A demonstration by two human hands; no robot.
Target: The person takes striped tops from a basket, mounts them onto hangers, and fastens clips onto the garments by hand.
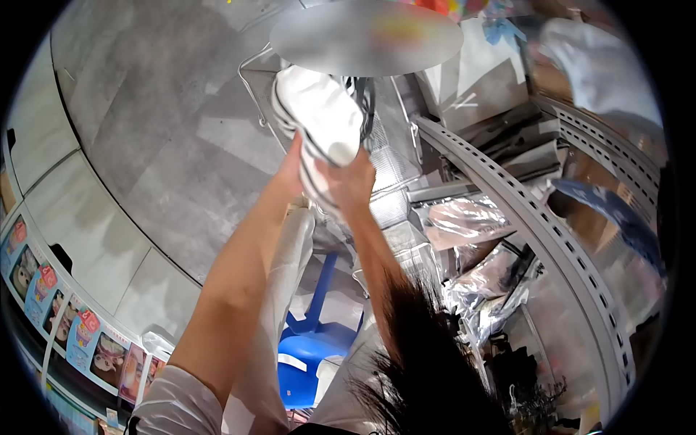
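Note:
Both of my hands hold a white, soft-looking item with dark striped edges [317, 101], whose exact kind I cannot make out. My left hand [291, 170] grips its lower left edge. On the lower right side, my right hand [352, 180] is closed round it, with the fingers partly hidden. Behind and below the item is a wire-mesh basket [391, 168]. Dark hair [428, 348] hangs across my right forearm.
A blue plastic seat [312, 348] shows between my legs. Metal shelf rails [507, 185] run along the right, beside plastic-wrapped packages [467, 221]. Grey floor [159, 138] lies to the left, near a display strip with pictures [80, 326]. A blurred oval covers the top.

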